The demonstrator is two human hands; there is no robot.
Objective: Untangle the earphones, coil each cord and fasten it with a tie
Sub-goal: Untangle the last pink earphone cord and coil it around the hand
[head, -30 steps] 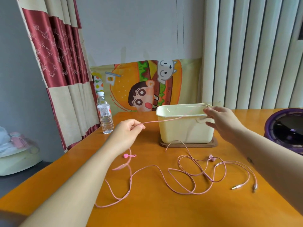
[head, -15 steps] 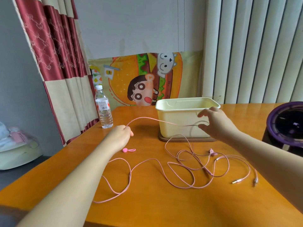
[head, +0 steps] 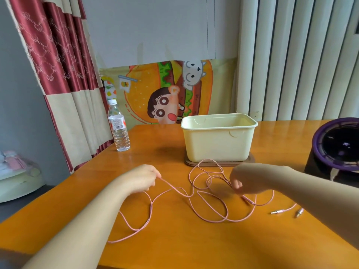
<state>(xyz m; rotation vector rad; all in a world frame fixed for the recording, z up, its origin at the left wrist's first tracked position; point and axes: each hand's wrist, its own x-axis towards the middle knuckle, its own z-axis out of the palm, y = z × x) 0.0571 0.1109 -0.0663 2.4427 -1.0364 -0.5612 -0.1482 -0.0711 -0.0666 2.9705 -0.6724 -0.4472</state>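
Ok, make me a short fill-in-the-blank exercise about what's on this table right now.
1. The cord pinched by the left hand is ___ in colour.
2. The water bottle stands to the ___ of the cream tub.
3. ___ jack plugs lie on the table near the right forearm.

Missing words: pink; left; two

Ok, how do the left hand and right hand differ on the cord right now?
The left hand pinches one straight strand of the pink cord away from the tangle; the right hand curls down into the looped tangle before the cream bin. The left hand shows sharp, the right hand blurred. Both hold cord low over the table.
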